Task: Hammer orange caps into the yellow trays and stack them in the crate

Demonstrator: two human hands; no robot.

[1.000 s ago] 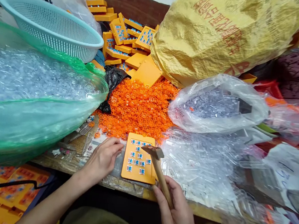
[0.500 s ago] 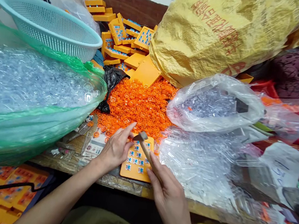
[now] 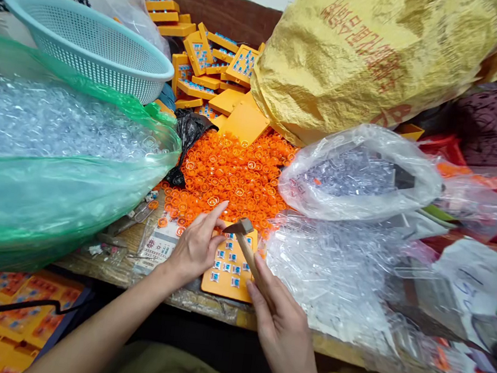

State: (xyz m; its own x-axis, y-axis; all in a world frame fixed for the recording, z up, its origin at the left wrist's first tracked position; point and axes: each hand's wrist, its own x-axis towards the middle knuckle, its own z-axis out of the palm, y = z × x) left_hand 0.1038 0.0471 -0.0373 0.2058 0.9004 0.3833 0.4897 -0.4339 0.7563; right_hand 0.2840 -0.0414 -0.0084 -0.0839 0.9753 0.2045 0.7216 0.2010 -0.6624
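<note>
On the table before me lies an orange plastic board (image 3: 222, 286) with several small blue-and-clear pieces set in its face. My right hand (image 3: 281, 310) is closed around the wooden handle of a small hammer (image 3: 244, 228). The hammer's head hovers over the board's upper part, partly covering it. My left hand (image 3: 197, 246) rests at the board's upper left edge. Its thumb and a finger come together close to the hammer's pointed end, while another finger stretches forward. What lies between those fingertips is hidden or too small to name.
Loose orange rings (image 3: 232, 175) are heaped behind the board. A green bag (image 3: 62, 201) of clear pieces stands left, below a blue basket (image 3: 106, 56). To the right are a clear bag (image 3: 310, 199) and loose clear strips (image 3: 332, 274). Orange cases (image 3: 242, 120) are piled behind.
The hammer head sits slightly higher over the board than before, and its handle has shifted a little. My left hand keeps its place at the board's edge. The view has shifted slightly.
</note>
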